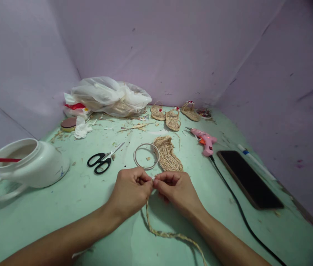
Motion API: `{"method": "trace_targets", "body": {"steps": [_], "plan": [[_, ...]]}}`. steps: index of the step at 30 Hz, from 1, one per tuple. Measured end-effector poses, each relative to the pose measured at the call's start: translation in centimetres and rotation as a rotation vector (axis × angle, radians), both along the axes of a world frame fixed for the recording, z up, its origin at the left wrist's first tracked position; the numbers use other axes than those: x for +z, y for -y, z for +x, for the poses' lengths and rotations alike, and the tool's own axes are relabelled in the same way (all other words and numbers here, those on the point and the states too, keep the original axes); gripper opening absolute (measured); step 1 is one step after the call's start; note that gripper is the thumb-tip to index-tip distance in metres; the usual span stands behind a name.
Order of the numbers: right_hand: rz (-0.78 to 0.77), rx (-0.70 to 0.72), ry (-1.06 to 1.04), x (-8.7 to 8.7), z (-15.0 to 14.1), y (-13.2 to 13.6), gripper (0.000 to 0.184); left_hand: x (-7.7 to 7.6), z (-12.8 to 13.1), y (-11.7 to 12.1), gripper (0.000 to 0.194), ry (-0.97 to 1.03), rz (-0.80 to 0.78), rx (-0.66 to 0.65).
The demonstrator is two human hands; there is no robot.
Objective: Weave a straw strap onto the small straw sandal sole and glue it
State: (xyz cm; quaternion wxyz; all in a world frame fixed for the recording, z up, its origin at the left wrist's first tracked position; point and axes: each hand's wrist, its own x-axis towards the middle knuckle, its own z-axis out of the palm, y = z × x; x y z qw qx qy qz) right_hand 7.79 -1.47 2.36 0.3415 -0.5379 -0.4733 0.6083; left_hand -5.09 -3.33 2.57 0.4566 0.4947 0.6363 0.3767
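Note:
My left hand point(131, 192) and my right hand point(176, 190) meet at the middle of the green table point(90, 199), fingers curled in a pinch. Between them they hold the end of a braided straw cord point(170, 233), which trails down between my wrists toward the near edge. Just beyond my fingers lie a woven straw sole point(168, 153) and a thin wire ring point(146, 156).
Black scissors point(102, 159) lie to the left, with a white jar point(29, 164) on its side further left. A pink glue gun point(205, 141) with a black cable, a dark phone point(249, 178) and a pen point(253, 159) are on the right. Small straw sandals point(173, 117) and a plastic bag point(109, 96) sit at the back.

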Motion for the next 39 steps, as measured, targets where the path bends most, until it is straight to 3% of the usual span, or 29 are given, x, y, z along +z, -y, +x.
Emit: {"method": "trace_targets", "body": {"steps": [39], "plan": [[-0.008,-0.001,0.017,0.03,-0.06,-0.05,0.008,-0.19,0.08,0.10,0.013,-0.010,0.017,-0.021]]}}
